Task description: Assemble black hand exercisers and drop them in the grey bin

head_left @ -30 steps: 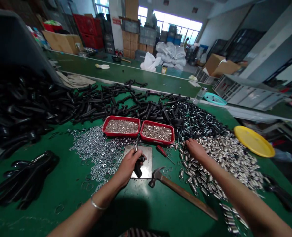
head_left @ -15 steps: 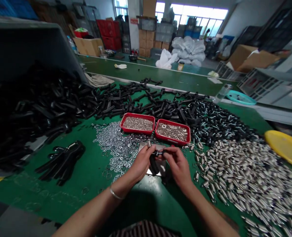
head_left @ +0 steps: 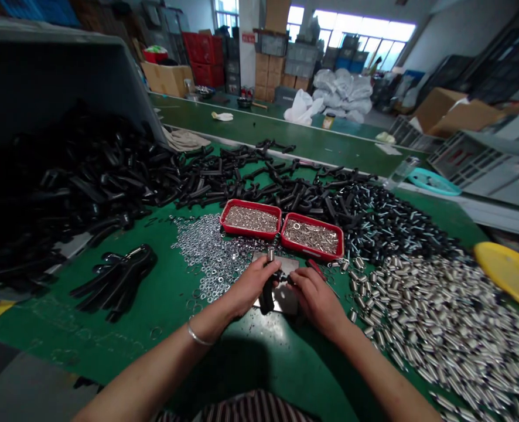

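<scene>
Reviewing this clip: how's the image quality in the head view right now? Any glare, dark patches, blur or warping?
Head view: the windows blow out to white; wide-angle distortion bends the green bench; the black pile sinks into shadow, its pieces hard to separate; the left hand, right hand and black part look slightly soft.
</scene>
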A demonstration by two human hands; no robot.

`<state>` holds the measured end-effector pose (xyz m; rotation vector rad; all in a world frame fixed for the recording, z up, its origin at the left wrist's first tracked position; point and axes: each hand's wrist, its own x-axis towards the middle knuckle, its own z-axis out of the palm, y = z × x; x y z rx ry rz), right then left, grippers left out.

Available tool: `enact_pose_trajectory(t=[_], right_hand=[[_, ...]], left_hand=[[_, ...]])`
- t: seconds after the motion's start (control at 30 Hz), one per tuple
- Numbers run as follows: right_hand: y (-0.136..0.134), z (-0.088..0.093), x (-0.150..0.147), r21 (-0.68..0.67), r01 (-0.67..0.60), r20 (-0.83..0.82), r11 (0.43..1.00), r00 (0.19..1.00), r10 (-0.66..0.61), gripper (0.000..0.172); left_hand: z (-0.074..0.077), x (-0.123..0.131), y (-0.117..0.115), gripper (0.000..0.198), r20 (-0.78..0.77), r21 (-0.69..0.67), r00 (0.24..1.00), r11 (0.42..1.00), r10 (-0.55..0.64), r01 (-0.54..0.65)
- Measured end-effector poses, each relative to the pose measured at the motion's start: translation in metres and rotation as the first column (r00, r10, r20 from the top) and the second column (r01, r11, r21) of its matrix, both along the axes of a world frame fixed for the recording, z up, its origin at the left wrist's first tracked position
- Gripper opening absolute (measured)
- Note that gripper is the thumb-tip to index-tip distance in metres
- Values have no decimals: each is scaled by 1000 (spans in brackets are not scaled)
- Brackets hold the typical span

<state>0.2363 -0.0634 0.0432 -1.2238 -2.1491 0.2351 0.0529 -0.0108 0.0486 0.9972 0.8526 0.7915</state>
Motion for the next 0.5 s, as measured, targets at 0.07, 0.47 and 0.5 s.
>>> enact_pose_trajectory(t=[0.07, 0.47, 0.5], right_hand=[[3, 2, 0, -56, -32, -45, 998, 999, 30, 20], [8, 0, -30, -771, -351, -590, 531, 707, -389, 45], [8, -2, -28, -793, -443, -596, 417, 703, -387, 53]], left_hand=[[6, -3, 1, 31, -122, 110, 993, 994, 9, 4], [-15, -5, 9, 20, -420, 676, 864, 731, 278, 93], [-15, -7, 9, 20, -430, 698, 871, 700, 239, 153]])
